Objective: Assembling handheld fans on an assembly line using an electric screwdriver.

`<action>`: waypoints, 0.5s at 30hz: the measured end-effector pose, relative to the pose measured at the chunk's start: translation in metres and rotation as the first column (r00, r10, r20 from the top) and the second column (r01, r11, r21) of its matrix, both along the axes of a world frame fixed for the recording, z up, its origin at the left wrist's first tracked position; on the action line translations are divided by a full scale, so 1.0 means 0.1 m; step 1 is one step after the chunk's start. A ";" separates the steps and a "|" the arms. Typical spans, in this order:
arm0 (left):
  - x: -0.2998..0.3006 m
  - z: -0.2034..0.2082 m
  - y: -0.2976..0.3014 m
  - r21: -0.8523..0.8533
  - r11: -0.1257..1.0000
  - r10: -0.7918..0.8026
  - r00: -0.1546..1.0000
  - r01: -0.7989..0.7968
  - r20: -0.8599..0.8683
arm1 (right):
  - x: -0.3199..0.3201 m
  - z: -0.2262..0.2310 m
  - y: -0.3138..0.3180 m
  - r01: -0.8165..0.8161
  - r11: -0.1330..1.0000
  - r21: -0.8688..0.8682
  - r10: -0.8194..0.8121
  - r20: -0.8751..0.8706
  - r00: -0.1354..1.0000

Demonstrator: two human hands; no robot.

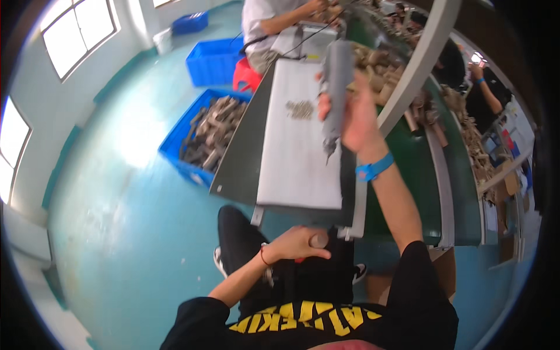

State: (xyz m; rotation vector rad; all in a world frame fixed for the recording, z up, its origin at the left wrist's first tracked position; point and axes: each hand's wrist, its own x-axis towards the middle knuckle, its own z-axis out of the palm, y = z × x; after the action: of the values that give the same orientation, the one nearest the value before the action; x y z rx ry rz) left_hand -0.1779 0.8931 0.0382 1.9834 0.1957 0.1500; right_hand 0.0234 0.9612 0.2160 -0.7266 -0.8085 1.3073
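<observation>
Right hand (360, 123) around grey cylindrical screwdriver (338, 79)

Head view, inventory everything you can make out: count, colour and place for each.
powered driver: 1, grey, in right hand
round-ended piece: 1, brownish, in left hand
table: 1, dark, centre
sheet: 1, white, on table
small pieces: many, metallic, on sheet
crates: 3, blue, left floor
bench: 1+, green, right
loose parts: many, brownish, nearest crate and bench
stool: 1, red, upper centre
bucket: 1, white, upper left
posts: 2+, white, right
windows: 2+, bright, left
other people: 2+, white and dark clothes, top and right
sleeves: 2, black, bottom
hands: 2, bare, central
</observation>
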 end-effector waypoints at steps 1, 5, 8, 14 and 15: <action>-0.09 0.19 -0.07 -0.132 0.991 0.046 0.972 -0.015 0.229 | 0.02 0.05 -0.04 -0.021 0.999 0.025 0.023 -0.069 0.997; -0.36 0.63 -0.09 -0.485 0.849 0.408 0.845 -0.211 0.347 | -0.11 0.22 -0.15 -0.126 0.979 0.159 0.150 -0.148 0.978; -0.36 0.83 -0.08 -0.511 0.795 0.552 0.741 -0.328 0.383 | -0.26 0.25 -0.19 -0.261 0.924 0.279 0.324 -0.210 0.923; -0.25 0.98 -0.10 -0.385 0.795 0.600 0.695 -0.468 0.395 | -0.69 0.42 -0.43 -0.399 0.848 0.348 0.519 -0.397 0.757; -0.24 1.00 -0.10 -0.367 0.796 0.603 0.684 -0.481 0.411 | -0.72 0.42 -0.44 -0.384 0.860 0.337 0.497 -0.382 0.779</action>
State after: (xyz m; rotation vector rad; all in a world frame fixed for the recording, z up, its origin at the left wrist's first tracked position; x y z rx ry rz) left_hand -0.2024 0.8829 0.1380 1.5264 0.4375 0.9975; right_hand -0.0483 0.9172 0.2579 -0.0020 -0.7523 1.6843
